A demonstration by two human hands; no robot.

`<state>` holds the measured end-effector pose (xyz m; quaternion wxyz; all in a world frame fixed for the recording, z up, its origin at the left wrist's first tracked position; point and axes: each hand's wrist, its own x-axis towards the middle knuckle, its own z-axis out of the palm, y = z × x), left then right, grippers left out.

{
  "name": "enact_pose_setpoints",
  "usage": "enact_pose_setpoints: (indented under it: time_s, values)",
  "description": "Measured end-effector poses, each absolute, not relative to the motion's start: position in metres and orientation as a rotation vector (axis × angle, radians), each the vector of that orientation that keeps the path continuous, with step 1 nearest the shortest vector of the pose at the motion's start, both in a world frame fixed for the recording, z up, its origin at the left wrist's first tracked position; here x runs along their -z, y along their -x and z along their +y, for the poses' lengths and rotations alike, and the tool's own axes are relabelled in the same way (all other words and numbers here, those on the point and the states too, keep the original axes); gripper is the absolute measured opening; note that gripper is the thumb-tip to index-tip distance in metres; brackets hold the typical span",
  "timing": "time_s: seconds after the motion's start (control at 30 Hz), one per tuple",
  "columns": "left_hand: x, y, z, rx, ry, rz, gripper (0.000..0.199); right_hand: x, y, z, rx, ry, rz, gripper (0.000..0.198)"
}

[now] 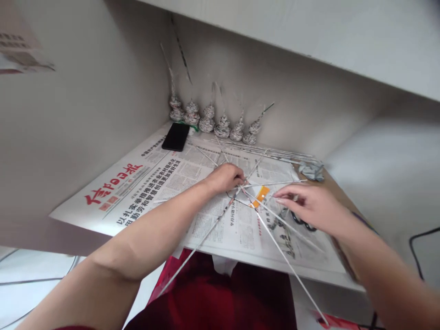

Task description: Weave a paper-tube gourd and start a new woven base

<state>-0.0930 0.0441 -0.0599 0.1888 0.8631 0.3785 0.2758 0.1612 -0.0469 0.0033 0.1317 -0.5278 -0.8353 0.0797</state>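
Over the middle of the newspaper, my left hand (227, 178) is closed, its fingers pinching the crossing of several thin rolled-paper sticks (275, 240). The sticks fan out from there in all directions, and two reach past the table's front edge. My right hand (309, 204) is a little to the right, apart from the crossing, with thumb and fingers brought together. What is between those fingertips, if anything, I cannot make out. Between the hands lies an orange and white card (260, 196), partly under the sticks. Scissors (302, 221) with black handles lie just below my right hand, partly hidden by it.
Several woven paper gourds (207, 120) stand along the back wall. A black phone (176, 136) lies at the back left. Spare paper sticks (275, 151) and a crumpled grey piece (311, 171) lie at the back right. Newspaper (137, 195) covers the table; a white panel (309, 32) hangs overhead.
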Motion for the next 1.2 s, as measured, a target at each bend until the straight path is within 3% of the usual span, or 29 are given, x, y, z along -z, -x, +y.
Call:
enact_pose_setpoints:
  time_s: [0.1, 0.27, 0.5, 0.73, 1.2]
  values:
    - [0.061, 0.093, 0.044, -0.772, -2.419, 1.071, 0.018, 0.011, -0.164, -0.036, -0.326, 1.593, -2.532, 0.017]
    - [0.061, 0.093, 0.045, -0.765, -2.398, 1.083, 0.019, 0.034, -0.167, -0.019, -0.165, 1.463, -2.696, 0.018]
    - [0.059, 0.093, 0.045, -0.734, -2.395, 1.088, 0.023, 0.018, -0.179, -0.006, 0.001, 1.481, -2.579, 0.009]
    - [0.060, 0.094, 0.046, -0.739, -2.379, 1.082, 0.024, 0.023, -0.125, 0.006, -0.281, 1.394, -2.473, 0.009]
    - [0.055, 0.102, 0.048, -0.741, -2.278, 1.027, 0.015, 0.049, -0.095, 0.017, -0.343, 1.314, -2.346, 0.009]
